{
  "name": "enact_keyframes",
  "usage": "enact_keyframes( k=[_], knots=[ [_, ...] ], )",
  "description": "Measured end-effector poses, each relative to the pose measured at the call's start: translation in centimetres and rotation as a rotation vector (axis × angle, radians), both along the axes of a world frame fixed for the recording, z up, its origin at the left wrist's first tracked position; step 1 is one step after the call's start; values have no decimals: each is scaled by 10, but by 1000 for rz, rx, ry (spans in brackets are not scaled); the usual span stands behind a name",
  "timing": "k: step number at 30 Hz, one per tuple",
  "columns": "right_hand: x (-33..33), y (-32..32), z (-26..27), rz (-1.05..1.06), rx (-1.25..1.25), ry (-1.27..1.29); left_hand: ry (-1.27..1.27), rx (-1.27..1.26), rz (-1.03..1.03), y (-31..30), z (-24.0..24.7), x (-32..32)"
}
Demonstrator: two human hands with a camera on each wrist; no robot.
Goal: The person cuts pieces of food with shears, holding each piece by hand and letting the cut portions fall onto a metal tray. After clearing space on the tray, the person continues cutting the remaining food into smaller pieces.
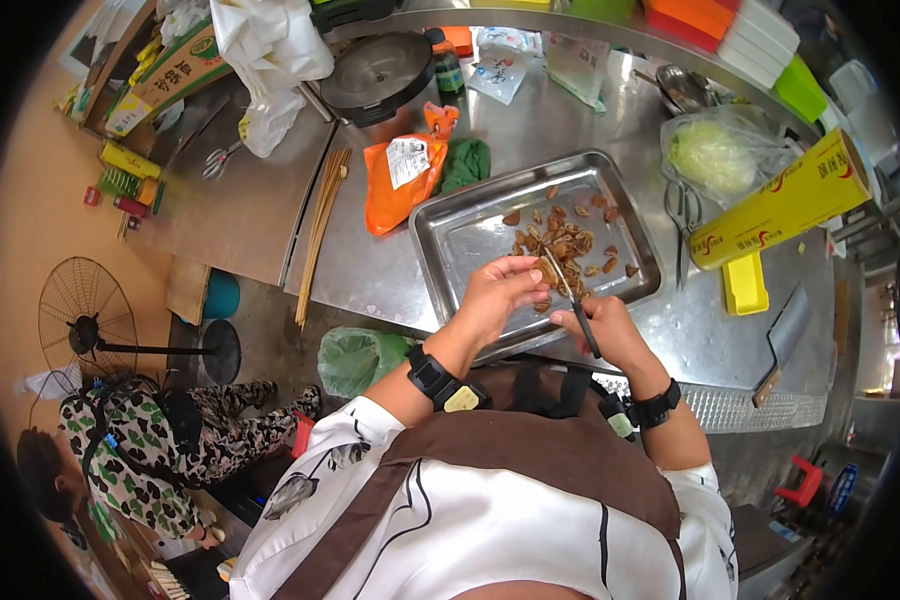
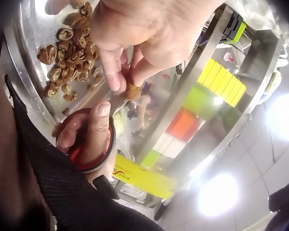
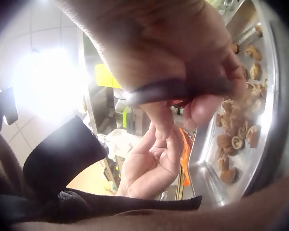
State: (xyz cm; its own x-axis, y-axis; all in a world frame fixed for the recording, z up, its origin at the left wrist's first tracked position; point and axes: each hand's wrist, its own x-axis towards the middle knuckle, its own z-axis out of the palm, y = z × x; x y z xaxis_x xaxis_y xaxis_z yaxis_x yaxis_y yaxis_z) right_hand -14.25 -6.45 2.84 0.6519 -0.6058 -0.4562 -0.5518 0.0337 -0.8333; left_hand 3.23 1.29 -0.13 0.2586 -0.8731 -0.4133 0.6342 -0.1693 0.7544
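My left hand [image 1: 494,300] pinches a brown piece of food [image 2: 133,92] between thumb and fingers, over a metal tray [image 1: 432,262]. My right hand [image 1: 615,332] grips a pair of scissors [image 1: 586,328] with dark handles, red on the inside. In the left wrist view, thumb and fingers go through the handle loops [image 2: 111,147]. The blades point away from me and meet the piece by the left fingertips. Below lie several cut brown pieces [image 1: 570,243], ring-shaped and curled, heaped mid-tray with some scattered toward its far side. The right wrist view shows the scissor handle dark and blurred.
Left of the tray are an orange bag [image 1: 402,185] and wooden sticks [image 1: 322,230]. To the right lie other scissors [image 1: 682,215], a yellow film box [image 1: 780,205], a yellow tub [image 1: 745,284] and a cleaver [image 1: 785,330]. Another person [image 1: 130,450] is at the lower left.
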Motion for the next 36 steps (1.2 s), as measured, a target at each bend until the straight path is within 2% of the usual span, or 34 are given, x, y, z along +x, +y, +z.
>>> enact_keyframes(
  k=[4,6,16,28,30,34,36],
  knots=[
    [-2,-1,-7,4,2,-31,-3,4,56,0,0,3],
    [-4,1,-12,100,-185,10,6,-64,93,-1,-3,1],
    [9,4,2,91,-199,101,10,-104,130,-3,-3,-8],
    [6,2,-5,140,-320,131,1,-81,88,-4,-6,-3],
    [4,0,-7,172,-400,148,9,-62,57,-4,-9,-2],
    [3,-4,-4,204,-351,178,-25,-40,29,-5,-10,-1],
    [4,-4,-6,219,-342,212,-108,41,-48,-4,-15,-1]
  ],
)
